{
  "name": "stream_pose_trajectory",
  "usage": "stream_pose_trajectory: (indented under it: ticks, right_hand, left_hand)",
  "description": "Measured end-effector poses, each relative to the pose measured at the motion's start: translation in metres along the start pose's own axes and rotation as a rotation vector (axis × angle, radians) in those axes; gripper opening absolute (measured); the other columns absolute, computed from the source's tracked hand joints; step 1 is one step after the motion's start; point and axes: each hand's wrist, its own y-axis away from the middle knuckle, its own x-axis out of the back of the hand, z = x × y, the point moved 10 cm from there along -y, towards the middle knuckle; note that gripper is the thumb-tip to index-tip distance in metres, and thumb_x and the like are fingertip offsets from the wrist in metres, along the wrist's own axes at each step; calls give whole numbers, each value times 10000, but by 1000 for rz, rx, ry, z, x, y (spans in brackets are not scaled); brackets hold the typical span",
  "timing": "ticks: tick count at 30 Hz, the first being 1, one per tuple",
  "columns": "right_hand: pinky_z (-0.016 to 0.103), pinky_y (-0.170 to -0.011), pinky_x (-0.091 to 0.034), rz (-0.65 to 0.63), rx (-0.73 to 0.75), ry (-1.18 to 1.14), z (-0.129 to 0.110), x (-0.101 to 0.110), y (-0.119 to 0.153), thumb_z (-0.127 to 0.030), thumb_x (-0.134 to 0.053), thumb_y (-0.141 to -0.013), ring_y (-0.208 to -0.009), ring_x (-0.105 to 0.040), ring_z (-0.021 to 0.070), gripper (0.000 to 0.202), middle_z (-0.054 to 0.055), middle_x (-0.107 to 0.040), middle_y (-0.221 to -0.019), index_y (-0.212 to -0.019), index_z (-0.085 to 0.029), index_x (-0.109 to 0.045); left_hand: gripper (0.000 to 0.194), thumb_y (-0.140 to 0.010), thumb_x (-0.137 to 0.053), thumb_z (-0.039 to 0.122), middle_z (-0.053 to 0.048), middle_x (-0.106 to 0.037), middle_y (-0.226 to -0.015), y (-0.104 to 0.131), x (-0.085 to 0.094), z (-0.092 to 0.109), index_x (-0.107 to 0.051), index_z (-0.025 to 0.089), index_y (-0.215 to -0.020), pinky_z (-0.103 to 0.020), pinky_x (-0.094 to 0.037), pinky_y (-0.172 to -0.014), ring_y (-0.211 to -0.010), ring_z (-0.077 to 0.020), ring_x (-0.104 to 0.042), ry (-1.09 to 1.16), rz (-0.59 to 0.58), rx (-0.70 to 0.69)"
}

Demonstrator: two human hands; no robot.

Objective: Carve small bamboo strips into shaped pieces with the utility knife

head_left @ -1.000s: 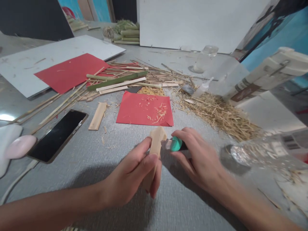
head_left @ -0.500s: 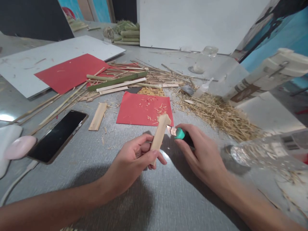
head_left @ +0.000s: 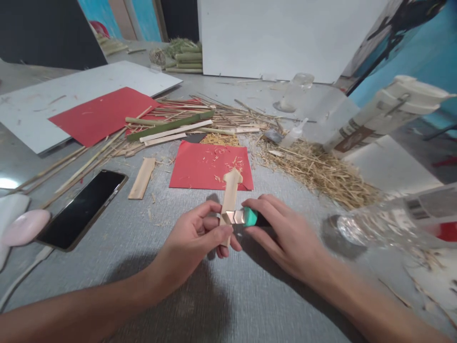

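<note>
At the near middle of the table (head_left: 150, 309), the left hand (head_left: 194, 236) is clamped on the wood (head_left: 232, 190), thumb on its near face and fingers behind; the piece points away from the person, its far end shaped like an arrowhead, with the tip overlapping the red card (head_left: 193, 169) in view; the right hand (head_left: 285, 233) is closed round the knife (head_left: 251, 216), green at the front, black behind, its blade lying across the lower part of the wood; whether the edge bears on the surface cannot be told; the two hands are apart, just beside each other; pale shavings (head_left: 218, 179) are scattered over the card; to its left lies a flat slat (head_left: 142, 178), and further left a phone (head_left: 84, 209), dark-screened, with a white cable (head_left: 26, 274) near its lower end; beyond the card is a heap of sticks (head_left: 232, 114), with a green strip (head_left: 174, 126) across its left part; straw (head_left: 321, 171) is piled to the right; nearer, a clear bottle (head_left: 385, 224) lies on its side, close to the right forearm.
</note>
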Motion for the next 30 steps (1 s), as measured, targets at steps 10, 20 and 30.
stream_pose_trajectory:
  ticks: [10,20,30]
  right_hand:
    - [320,-753,-487,33,-44,-25,7,5,2,-325,-545,-1109,-875,-627,205,164,57,-657,-1004,-1208,-204,-592]
    - [304,-687,-487,65,27,33,-2,14,0,-337,-546,-1105,-790,-631,191,201,45,-667,-920,-1221,-197,-631]
    - [321,-691,-495,161,50,101,-3,29,4,-337,-578,-1099,-772,-635,192,298,42,-676,-894,-1317,-151,-657]
  left_hand:
    - [278,-993,-755,415,-43,-802,-848,-1,3,1,-670,174,-1100,-230,-461,-620,-647,-95,-616,129,18,-33]
    - [300,-901,-869,353,-20,-783,-754,-1,-7,-2,-666,177,-1035,-207,-440,-587,-600,-85,-629,268,-99,26]
    - [246,-969,-807,367,11,-740,-678,3,-14,-3,-660,183,-1039,-170,-407,-546,-563,-64,-566,373,-139,34]
